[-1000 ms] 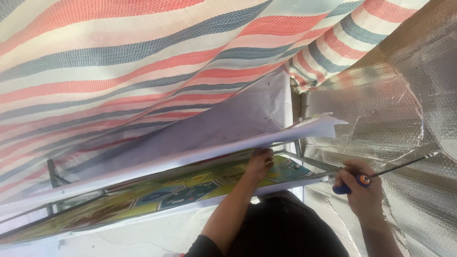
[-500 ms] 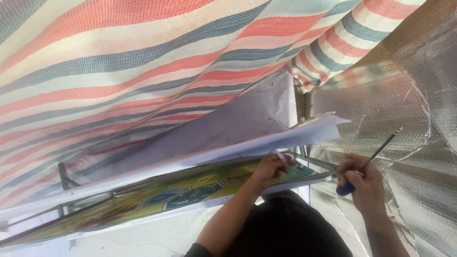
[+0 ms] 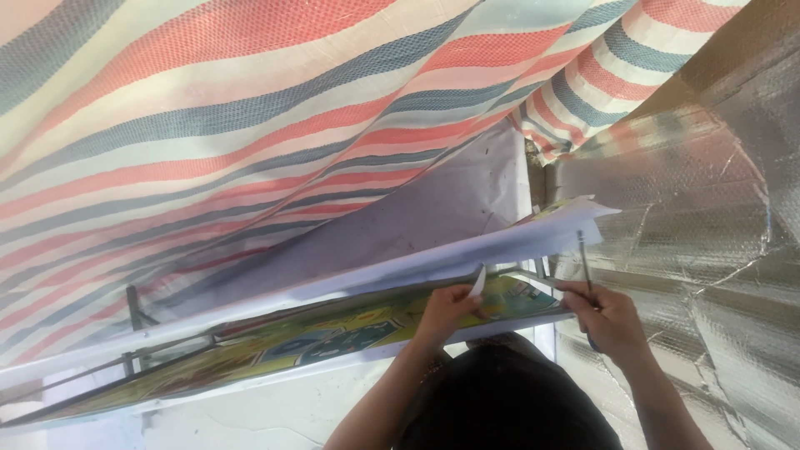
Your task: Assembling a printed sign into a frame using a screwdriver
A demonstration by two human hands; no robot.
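My left hand [image 3: 446,308] reaches up to a colourful printed sheet [image 3: 333,333] lying on a thin metal frame [image 3: 133,312]. Its fingers pinch a small white strip [image 3: 477,283] at the sheet's upper edge. A white sheet [image 3: 400,271] hangs just above, its corner curling out to the right. My right hand [image 3: 610,321] is closed around a thin metal tool [image 3: 582,258] with a blue handle. The shaft points straight up beside the frame's right end, near the white sheet's corner.
A red, white and blue striped tarp [image 3: 292,125] slopes overhead. Silver bubble foil [image 3: 700,217] covers the wall on the right, close to my right hand. A dark rounded shape [image 3: 508,400], like a head of hair, fills the bottom centre between my arms.
My right hand has moved left toward the frame and swung the tool from pointing right to pointing up. My left hand has taken hold of the white strip.
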